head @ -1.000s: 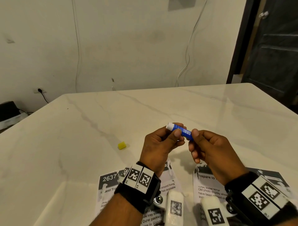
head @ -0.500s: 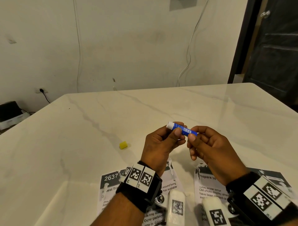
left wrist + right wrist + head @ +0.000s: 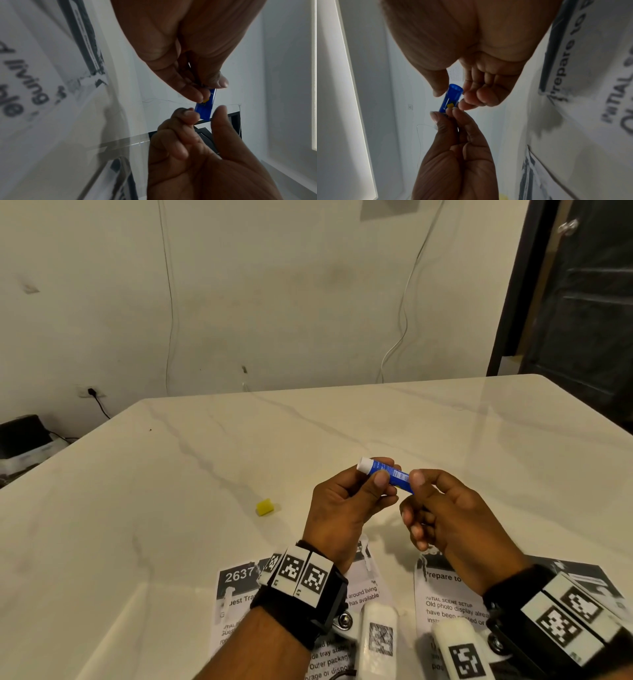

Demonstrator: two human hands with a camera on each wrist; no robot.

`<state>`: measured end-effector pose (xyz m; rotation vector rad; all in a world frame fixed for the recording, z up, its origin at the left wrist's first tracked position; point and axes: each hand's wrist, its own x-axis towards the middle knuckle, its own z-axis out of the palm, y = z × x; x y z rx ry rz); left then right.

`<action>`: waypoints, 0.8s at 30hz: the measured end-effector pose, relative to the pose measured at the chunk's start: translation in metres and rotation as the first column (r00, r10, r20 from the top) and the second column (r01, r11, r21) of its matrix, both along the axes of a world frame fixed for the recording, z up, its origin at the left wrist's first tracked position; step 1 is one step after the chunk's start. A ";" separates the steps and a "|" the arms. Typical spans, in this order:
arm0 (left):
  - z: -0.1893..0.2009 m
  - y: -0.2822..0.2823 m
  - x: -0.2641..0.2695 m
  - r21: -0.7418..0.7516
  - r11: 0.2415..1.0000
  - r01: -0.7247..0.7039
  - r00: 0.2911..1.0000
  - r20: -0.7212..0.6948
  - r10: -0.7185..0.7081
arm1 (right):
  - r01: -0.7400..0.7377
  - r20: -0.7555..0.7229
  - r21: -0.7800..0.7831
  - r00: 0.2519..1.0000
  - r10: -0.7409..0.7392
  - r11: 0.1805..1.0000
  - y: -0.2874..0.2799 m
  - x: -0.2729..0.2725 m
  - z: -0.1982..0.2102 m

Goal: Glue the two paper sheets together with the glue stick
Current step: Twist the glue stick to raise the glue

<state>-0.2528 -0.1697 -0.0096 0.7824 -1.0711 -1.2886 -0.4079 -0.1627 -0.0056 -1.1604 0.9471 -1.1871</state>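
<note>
A blue glue stick (image 3: 385, 474) with a white tip pointing far-left is held above the table. My left hand (image 3: 381, 474) grips its middle, thumb on top. My right hand (image 3: 412, 485) pinches its base end between thumb and forefinger. The left wrist view shows the glue stick (image 3: 205, 108) between both hands' fingertips. In the right wrist view its round base (image 3: 455, 88) faces the camera. Two printed paper sheets lie side by side near me, the left sheet (image 3: 239, 597) and the right sheet (image 3: 445, 604), both partly hidden by my wrists.
A small yellow cap (image 3: 264, 506) lies on the white marble table (image 3: 171, 508) left of my hands. The wall with hanging cables stands behind the table's far edge. A dark door (image 3: 582, 302) is at the right.
My right thumb and forefinger have shifted their hold on the stick's base end. The stick and my left hand have stayed almost in place.
</note>
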 end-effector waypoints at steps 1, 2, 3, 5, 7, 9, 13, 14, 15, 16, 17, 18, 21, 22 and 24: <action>0.000 0.000 0.000 0.001 1.000 0.001 1.000 0.002 -0.001 | -0.003 -0.005 -0.003 1.000 0.003 1.000 0.000 0.000 0.000; 0.000 0.000 0.000 0.003 1.000 0.003 1.000 0.005 -0.003 | -0.005 -0.013 -0.008 1.000 0.005 1.000 0.000 0.000 0.000; 0.000 0.000 0.000 0.004 1.000 0.005 1.000 0.009 -0.005 | -0.007 -0.020 -0.014 1.000 0.007 1.000 0.000 0.001 0.000; 0.000 0.000 0.000 0.005 1.000 0.007 1.000 0.017 -0.007 | -0.010 -0.025 -0.025 1.000 0.010 1.000 0.002 0.001 0.001; -0.001 0.000 0.000 0.001 1.000 0.011 1.000 0.020 -0.011 | -0.010 -0.032 -0.025 0.999 0.010 1.000 0.003 0.001 0.002; -0.001 0.000 -0.002 -0.002 1.000 0.014 1.000 0.016 -0.014 | -0.008 -0.053 0.001 0.999 0.008 1.000 0.004 0.000 0.002; -0.001 0.001 -0.002 -0.003 1.000 0.009 1.000 0.004 -0.009 | -0.002 -0.082 0.034 0.997 0.005 0.999 0.003 0.000 0.002; -0.001 0.000 -0.002 -0.003 1.000 0.006 1.000 0.008 -0.006 | -0.005 -0.073 0.032 0.997 0.007 0.999 0.004 0.000 0.002; -0.001 0.000 -0.001 -0.002 1.000 0.002 1.000 0.015 -0.002 | -0.012 -0.062 0.026 0.998 0.014 1.000 0.004 0.001 0.002; -0.002 0.000 -0.001 -0.001 1.000 0.002 1.000 0.020 -0.002 | -0.019 -0.061 0.018 0.998 0.020 1.000 0.004 0.001 0.002; -0.002 0.000 -0.001 0.000 1.000 0.004 1.000 0.023 -0.004 | -0.024 -0.069 0.006 0.997 0.025 1.000 0.004 0.001 0.001; -0.002 0.000 -0.001 0.000 1.000 0.009 1.000 0.024 -0.009 | -0.026 -0.080 -0.006 0.997 0.025 1.000 0.004 0.001 0.001; -0.002 0.000 -0.001 -0.001 1.000 0.013 0.999 0.029 -0.013 | -0.011 -0.100 -0.027 0.995 0.008 1.000 0.004 0.001 0.001; -0.002 0.000 -0.001 -0.003 1.000 0.014 0.999 0.031 -0.014 | 0.003 -0.106 -0.026 0.994 -0.005 1.000 0.005 0.001 0.001; -0.002 0.001 -0.002 -0.006 1.000 0.017 0.999 0.034 -0.017 | 0.029 -0.123 -0.014 0.992 -0.031 0.999 0.005 0.000 0.001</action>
